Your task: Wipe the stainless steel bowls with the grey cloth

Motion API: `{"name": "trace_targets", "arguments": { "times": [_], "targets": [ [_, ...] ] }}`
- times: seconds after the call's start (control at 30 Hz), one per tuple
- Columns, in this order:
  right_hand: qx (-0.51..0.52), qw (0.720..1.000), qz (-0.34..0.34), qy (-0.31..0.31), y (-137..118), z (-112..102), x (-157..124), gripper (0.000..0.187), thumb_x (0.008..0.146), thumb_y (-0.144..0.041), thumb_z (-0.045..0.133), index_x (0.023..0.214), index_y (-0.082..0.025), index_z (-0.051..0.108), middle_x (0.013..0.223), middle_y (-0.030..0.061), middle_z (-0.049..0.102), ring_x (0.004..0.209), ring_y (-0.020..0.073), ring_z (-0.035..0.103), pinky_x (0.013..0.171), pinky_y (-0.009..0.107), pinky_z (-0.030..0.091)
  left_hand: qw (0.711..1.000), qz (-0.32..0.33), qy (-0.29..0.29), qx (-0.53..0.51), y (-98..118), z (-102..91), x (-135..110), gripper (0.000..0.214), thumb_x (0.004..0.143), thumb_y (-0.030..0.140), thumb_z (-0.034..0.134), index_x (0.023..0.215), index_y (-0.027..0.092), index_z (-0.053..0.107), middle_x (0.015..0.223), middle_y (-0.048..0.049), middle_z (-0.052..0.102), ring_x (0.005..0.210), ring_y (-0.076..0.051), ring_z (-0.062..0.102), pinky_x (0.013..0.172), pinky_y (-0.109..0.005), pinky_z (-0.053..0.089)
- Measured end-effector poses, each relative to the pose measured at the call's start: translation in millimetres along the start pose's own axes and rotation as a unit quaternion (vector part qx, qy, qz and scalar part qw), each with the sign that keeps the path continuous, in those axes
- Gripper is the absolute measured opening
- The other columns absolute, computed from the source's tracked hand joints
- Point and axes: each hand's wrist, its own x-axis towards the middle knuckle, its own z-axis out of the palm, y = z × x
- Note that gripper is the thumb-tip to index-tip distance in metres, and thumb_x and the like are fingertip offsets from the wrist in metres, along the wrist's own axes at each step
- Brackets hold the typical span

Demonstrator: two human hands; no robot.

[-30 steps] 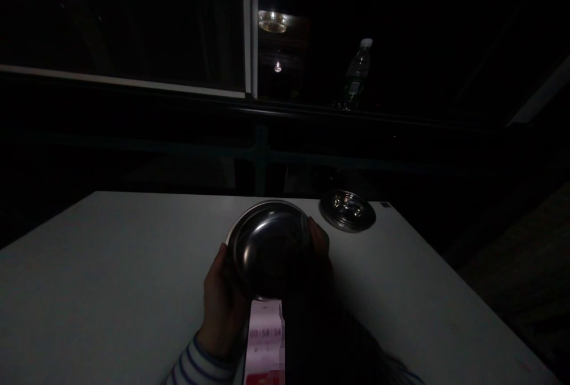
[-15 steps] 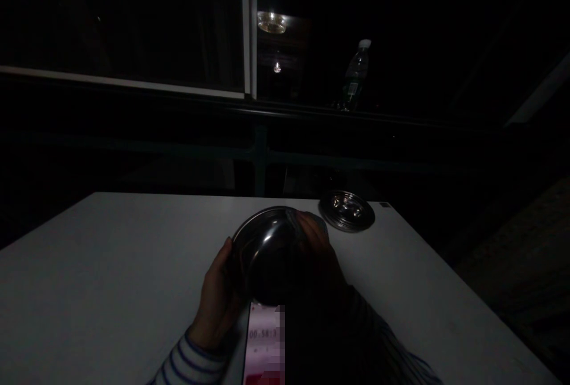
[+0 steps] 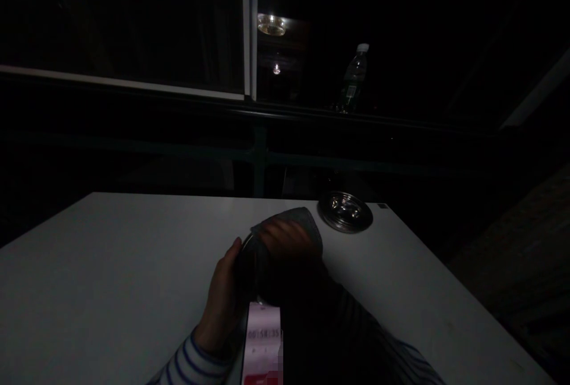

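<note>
My left hand (image 3: 220, 299) is closed on the left side of a shiny metal bowl (image 3: 244, 260), thumb at its rim. My right hand (image 3: 287, 239) presses a grey cloth (image 3: 309, 221) against the bowl, covering most of it. Deep shadow hides the lower part of the bowl and the right wrist. Just below the bowl, between my forearms, lies a lit phone (image 3: 262, 343) with a timer on its screen. Beyond my right hand, more metal bowls or dishes (image 3: 345, 212), seemingly stacked, sit near the far edge of the white table (image 3: 133, 266).
A clear plastic bottle (image 3: 355, 79) with a white cap stands past the table by the dark window. The pale window frame (image 3: 248, 28) rises at the back, above a dark rail (image 3: 259, 156). The room is very dim.
My right hand has moved left with the cloth, from the bowl's right edge across its surface. The bowl's shiny face is now mostly covered. My left hand has shifted slightly right.
</note>
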Motion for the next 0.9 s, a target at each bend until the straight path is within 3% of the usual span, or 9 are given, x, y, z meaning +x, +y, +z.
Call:
{"name": "trace_targets", "arguments": {
  "times": [0.17, 0.33, 0.5, 0.67, 0.9],
  "targets": [
    [0.003, 0.994, -0.083, -0.069, -19.0, -5.7, 6.9, 0.027, 0.085, -0.024, 0.038, 0.104, -0.014, 0.055, 0.111, 0.0069, 0.060, 0.105, 0.0203, 0.051, 0.096, 0.037, 0.037, 0.992, -0.070, 0.041, -0.093, 6.9, 9.1, -6.8, 0.039, 0.074, 0.041, 0.059, 0.047, 0.015, 0.051, 0.038, 0.0031, 0.047, 0.034, -0.007, 0.043, 0.036, -0.019, 0.034],
    [0.022, 0.993, -0.092, -0.069, -12.5, -4.8, 12.8, 0.024, 0.085, -0.027, 0.040, 0.097, -0.014, 0.058, 0.108, 0.0074, 0.062, 0.103, 0.0207, 0.052, 0.091, 0.037, 0.041, 0.989, -0.090, 0.040, -0.108, 8.2, 7.4, -6.0, 0.035, 0.078, 0.041, 0.055, 0.056, 0.014, 0.056, 0.042, 0.0025, 0.049, 0.036, -0.008, 0.045, 0.038, -0.019, 0.037],
    [0.044, 0.997, -0.049, -0.040, 6.8, -7.4, 15.6, 0.035, 0.090, -0.033, 0.035, 0.109, -0.013, 0.056, 0.117, 0.0083, 0.059, 0.112, 0.0207, 0.048, 0.095, 0.036, 0.038, 0.996, -0.078, 0.003, -0.046, 7.9, 4.6, -3.5, 0.040, 0.079, 0.047, 0.052, 0.066, 0.011, 0.063, 0.049, -0.0033, 0.059, 0.045, -0.015, 0.056, 0.048, -0.026, 0.046],
    [0.097, 0.995, 0.013, -0.034, 29.8, -11.7, 7.9, 0.039, 0.093, -0.031, 0.031, 0.118, -0.011, 0.053, 0.122, 0.0105, 0.056, 0.118, 0.0185, 0.046, 0.101, 0.035, 0.036, 0.998, -0.059, -0.004, -0.038, 8.6, 0.0, -0.8, 0.036, 0.081, 0.041, 0.051, 0.081, 0.010, 0.068, 0.069, -0.0085, 0.070, 0.065, -0.021, 0.066, 0.065, -0.032, 0.052],
    [0.188, 0.975, 0.116, 0.002, 42.8, -5.3, -16.1, 0.041, 0.094, -0.025, 0.025, 0.128, -0.010, 0.042, 0.131, 0.0128, 0.048, 0.126, 0.0162, 0.038, 0.106, 0.037, 0.033, 0.998, -0.045, 0.009, -0.051, 9.7, -1.9, 1.1, 0.036, 0.083, 0.038, 0.048, 0.072, 0.011, 0.068, 0.061, -0.0077, 0.069, 0.064, -0.022, 0.066, 0.068, -0.034, 0.054]
  ]
}}
